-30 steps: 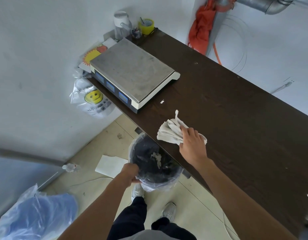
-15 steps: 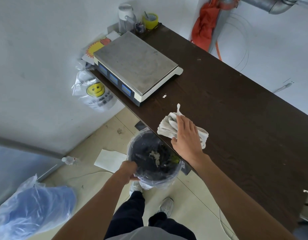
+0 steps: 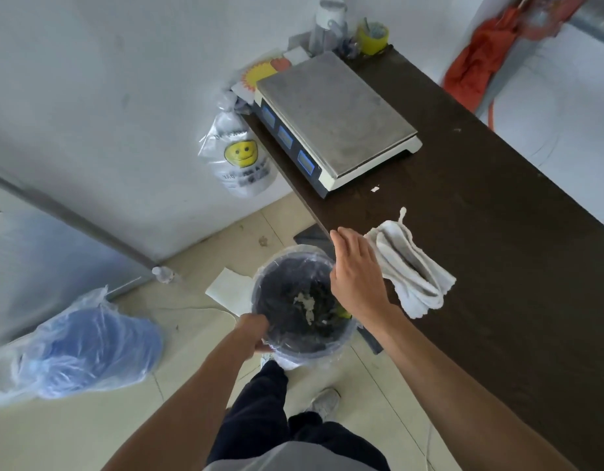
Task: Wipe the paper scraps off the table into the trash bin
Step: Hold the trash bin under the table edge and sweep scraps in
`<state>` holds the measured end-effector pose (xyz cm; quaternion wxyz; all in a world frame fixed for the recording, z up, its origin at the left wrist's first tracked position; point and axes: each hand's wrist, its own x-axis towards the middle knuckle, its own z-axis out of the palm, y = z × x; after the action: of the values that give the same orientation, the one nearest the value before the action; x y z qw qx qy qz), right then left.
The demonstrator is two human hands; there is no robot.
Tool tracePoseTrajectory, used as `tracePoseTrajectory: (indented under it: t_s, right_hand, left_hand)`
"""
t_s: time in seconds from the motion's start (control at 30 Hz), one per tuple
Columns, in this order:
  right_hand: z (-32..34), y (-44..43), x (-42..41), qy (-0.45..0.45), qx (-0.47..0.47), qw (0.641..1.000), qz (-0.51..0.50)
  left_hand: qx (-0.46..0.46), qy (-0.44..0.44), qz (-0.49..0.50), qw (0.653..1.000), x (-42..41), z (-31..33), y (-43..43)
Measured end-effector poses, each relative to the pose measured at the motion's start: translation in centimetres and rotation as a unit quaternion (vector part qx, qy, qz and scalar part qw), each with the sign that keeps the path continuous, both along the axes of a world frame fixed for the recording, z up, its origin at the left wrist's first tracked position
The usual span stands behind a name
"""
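Note:
A dark trash bin [image 3: 299, 348] lined with clear plastic hangs just below the near edge of the dark brown table [image 3: 497, 232]; pale scraps lie inside it. My left hand [image 3: 254, 331] grips the bin's rim on its left side. My right hand [image 3: 356, 270] is at the table edge above the bin, fingers straight and relaxed, holding nothing. A crumpled white cloth [image 3: 409, 266] lies on the table just right of that hand, apart from it. One small white paper scrap [image 3: 374, 189] sits on the table near the scale's front corner.
A weighing scale [image 3: 331, 113] stands on the table's far left end, with a yellow tape roll [image 3: 372, 35] and a bottle behind it. A smiley-face plastic bag [image 3: 239, 158] hangs by the wall. On the floor lie a blue bag [image 3: 76, 348] and a white sheet [image 3: 229, 290].
My right hand has let go of the cloth and slid left to the table edge over the bin. The cloth stays on the table. My left hand keeps holding the bin.

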<state>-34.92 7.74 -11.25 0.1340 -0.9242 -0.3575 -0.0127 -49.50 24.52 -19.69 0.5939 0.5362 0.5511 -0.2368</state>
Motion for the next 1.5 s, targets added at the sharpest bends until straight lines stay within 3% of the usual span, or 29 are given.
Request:
tracePoseTrajectory:
  t_s: [0.37,0.47,0.57,0.7,0.8,0.93,1.07,1.13,1.37,1.5]
  right_hand:
    - [-5.0,5.7,-0.9,0.081,-0.030,0.990,0.114]
    - [-6.3,7.2,-0.5,0.095,-0.052,0.990,0.090]
    - [-7.5,8.6,-0.2,0.144,-0.034,0.989,-0.021]
    - [-10.9,10.8,0.9,0.372,-0.018,0.907,-0.198]
    - [-15.2,11.9,1.2,0.439,-0.051,0.870,-0.217]
    - [-22.2,13.5,2.2,0.469,-0.087,0.852,-0.214]
    - [-28.8,15.3,3.7,0.527,-0.075,0.801,-0.272]
    - [-31.6,16.4,4.5,0.534,-0.076,0.793,-0.283]
    - [-39.1,22.4,8.4,0.515,-0.081,0.810,-0.269]
    - [-43.5,23.9,9.6,0.488,-0.110,0.824,-0.265]
  left_hand:
    - [0.007,0.003,0.102,0.995,-3.5,0.8,4.3]
    - [0.016,0.002,0.129,0.991,-3.7,0.6,5.8]
    - [0.030,0.002,0.158,0.987,-3.8,-0.4,7.4]
    - [0.060,0.006,0.197,0.978,-3.2,-2.9,9.3]
    - [0.055,0.001,0.207,0.977,-2.2,-5.8,10.5]
    - [0.057,0.014,0.188,0.980,-0.9,-11.3,12.7]
    - [0.084,0.029,0.139,0.986,0.4,-17.6,15.0]
    - [0.092,0.035,0.104,0.990,1.2,-20.5,16.3]
    - [0.211,0.047,-0.057,0.975,4.4,-29.7,22.2]
    - [0.206,0.051,-0.058,0.975,6.1,-33.7,24.3]
